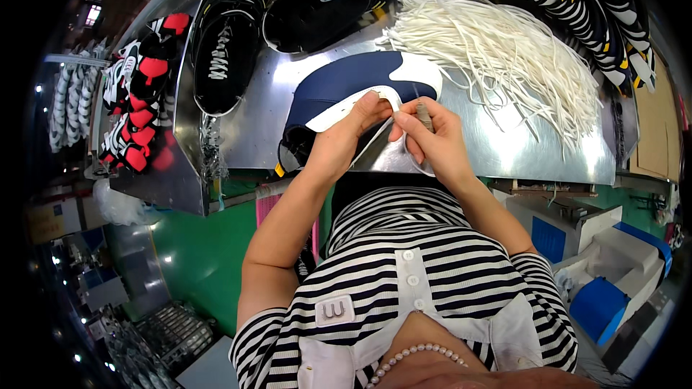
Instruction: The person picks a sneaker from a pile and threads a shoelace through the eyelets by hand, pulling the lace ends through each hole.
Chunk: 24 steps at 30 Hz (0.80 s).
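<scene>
My left hand grips the navy-and-white shoe upper on the shiny metal table, while my right hand pinches a thin metal tool.

A shoe upper lies on the metal table, near its front edge, straight ahead of the person. The left hand rests on the upper's near side; the right hand is just to its right, touching the upper's edge. A bundle of laces lies on the table behind and to the right of the upper. Finished shoes lie in a row along the table's far side. More shoes lie left of the table, beyond its left edge.
</scene>
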Available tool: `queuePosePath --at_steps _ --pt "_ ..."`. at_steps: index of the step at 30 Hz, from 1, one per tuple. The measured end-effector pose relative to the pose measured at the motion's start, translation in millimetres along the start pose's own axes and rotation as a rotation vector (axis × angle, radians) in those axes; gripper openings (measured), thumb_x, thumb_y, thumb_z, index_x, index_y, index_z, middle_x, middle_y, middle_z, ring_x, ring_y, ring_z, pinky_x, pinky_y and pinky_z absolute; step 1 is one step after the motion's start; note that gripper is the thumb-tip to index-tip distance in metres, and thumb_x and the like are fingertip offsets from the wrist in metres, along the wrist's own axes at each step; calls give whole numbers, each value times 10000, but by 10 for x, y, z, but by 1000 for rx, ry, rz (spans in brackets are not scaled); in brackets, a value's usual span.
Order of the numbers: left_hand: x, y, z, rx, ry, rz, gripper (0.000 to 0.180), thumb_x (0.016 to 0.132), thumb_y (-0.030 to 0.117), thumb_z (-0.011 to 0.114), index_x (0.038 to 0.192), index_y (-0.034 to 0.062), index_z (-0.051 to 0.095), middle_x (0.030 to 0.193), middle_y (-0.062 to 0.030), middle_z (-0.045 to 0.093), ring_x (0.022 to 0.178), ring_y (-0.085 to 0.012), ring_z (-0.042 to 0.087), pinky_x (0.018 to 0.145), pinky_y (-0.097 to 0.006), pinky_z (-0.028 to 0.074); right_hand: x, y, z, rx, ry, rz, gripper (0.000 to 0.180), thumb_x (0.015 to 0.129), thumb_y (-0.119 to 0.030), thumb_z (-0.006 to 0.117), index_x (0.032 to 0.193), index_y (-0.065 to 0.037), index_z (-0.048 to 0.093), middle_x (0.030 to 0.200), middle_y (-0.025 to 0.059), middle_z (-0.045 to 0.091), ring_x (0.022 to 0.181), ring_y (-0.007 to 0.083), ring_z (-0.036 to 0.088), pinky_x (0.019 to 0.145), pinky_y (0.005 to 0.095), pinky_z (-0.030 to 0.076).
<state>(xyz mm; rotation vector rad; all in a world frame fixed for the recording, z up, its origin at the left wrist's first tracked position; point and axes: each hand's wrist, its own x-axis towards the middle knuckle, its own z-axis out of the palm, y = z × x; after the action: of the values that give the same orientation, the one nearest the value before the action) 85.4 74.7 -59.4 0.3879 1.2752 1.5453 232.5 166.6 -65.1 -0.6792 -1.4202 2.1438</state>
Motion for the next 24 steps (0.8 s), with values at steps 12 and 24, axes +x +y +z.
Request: queuePosePath --at_steps 12,24 --pt "-298 -149 54 183 129 157 209 950 174 654 1069 7 698 987 -32 700 873 -101 643 773 -237 504 -214 31 62 -468 47 -142 194 935 -156 637 1025 9 593 833 113 707 719 142 655 638 272 492" --pt "-306 -115 28 182 129 161 170 936 139 668 1034 7 709 989 -41 711 903 -111 654 820 -249 502 -140 -114 -17 -425 -47 -141 104 976 -49 560 1041 31 571 896 79 715 584 37 495 543 180 413"
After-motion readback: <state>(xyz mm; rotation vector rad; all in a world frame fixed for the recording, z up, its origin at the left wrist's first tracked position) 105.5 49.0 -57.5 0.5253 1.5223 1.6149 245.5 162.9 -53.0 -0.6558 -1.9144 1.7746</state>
